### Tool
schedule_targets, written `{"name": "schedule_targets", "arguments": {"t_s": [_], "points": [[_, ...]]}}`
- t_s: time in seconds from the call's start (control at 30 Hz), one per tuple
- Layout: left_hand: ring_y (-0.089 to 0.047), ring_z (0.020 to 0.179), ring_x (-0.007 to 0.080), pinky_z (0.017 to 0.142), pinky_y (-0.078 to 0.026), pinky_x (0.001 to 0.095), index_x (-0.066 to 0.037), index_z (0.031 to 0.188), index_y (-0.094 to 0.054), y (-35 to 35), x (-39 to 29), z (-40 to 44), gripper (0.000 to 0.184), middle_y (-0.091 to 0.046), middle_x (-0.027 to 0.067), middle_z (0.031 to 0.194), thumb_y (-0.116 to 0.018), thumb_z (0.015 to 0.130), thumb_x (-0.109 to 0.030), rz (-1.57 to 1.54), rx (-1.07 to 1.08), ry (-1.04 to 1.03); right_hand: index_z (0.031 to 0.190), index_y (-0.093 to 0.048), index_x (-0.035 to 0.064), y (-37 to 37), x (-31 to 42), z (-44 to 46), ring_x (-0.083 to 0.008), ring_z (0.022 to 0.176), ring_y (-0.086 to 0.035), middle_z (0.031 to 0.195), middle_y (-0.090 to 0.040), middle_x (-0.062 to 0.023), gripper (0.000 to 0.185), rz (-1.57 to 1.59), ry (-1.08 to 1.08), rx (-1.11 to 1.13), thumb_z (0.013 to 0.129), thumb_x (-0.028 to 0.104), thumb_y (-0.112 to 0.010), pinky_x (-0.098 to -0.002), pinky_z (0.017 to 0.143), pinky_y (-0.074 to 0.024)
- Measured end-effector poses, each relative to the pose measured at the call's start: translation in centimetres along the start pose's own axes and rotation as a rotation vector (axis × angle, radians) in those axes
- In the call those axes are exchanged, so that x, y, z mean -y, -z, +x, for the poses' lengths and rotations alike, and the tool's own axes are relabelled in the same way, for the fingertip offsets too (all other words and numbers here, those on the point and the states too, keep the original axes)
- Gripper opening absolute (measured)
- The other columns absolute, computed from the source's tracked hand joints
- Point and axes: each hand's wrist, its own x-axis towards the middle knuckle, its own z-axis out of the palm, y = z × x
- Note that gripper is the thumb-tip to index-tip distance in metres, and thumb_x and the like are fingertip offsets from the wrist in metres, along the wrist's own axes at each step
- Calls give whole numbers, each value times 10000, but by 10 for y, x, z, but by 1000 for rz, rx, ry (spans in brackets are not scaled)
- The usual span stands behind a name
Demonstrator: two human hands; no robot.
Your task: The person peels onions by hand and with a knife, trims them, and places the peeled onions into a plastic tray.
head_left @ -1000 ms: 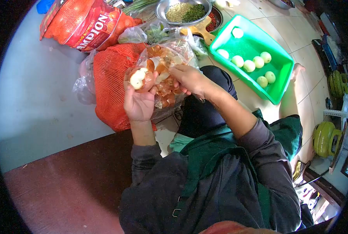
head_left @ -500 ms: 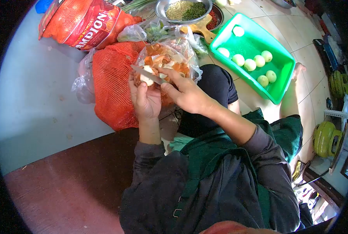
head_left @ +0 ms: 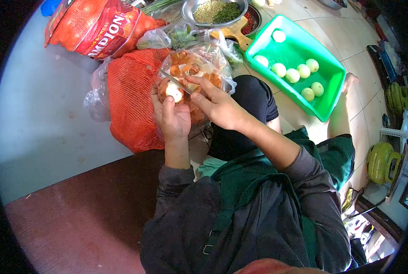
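Cupping left hand (head_left: 175, 122): curled its fingers round the far side of the onion (head_left: 174, 92), thumb on the near face.
Onion: sat between thumb and fingers, partly peeled.
Knife (head_left: 172, 78): slanted over the onion.
Right hand (head_left: 220, 107): pinched the knife, handle hidden.
Tub (head_left: 281, 55): held peeled onions (head_left: 292, 75), well apart from both hands.

We log: peel bag (head_left: 180, 58) centre, mesh sack (head_left: 132, 98) left, tub (head_left: 290, 51) right.
We have the onion (head_left: 171, 92) in our left hand (head_left: 174, 120), knife (head_left: 175, 81) in our right hand (head_left: 224, 109), second sack (head_left: 112, 32) behind the mesh sack, board (head_left: 235, 33) behind the peel bag, bowl (head_left: 188, 14) behind the board, peeled onions (head_left: 303, 71) in the tub.
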Motion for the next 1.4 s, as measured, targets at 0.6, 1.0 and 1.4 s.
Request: {"name": "schedule_targets", "arguments": {"t_s": [0.6,1.0,1.4], "points": [[-531,1125,261,765,-518,378,-60,1329,-380,13,-12,4,440,-485,99,1296,-481,940,-237,-47,-2,240,1354,-419,31,27,-15,17,-255,1073,-487,1159,-521,-181,465,16,-78,-33,946,251,-456,-313,901,-366],[-554,1052,192,828,-517,313,-21,1341,-328,9,-15,9,570,-492,112,1234,-607,844,-22,400,35,160,1376,-389,73,23,12,9,-338,1119,-551,1212,-556,-217,458,-308,137,173,945,198,-477,-380,958,-410],[-534,1059,169,938,-430,304,14,1283,-397,6,-19,6,604,-525,104,1178,-666,743,12,653,54,125,1300,-476,131,15,-5,11,-382,892,-616,946,-633,-212,406,-525,469,5,914,256,-495,-467,786,-497]]}}
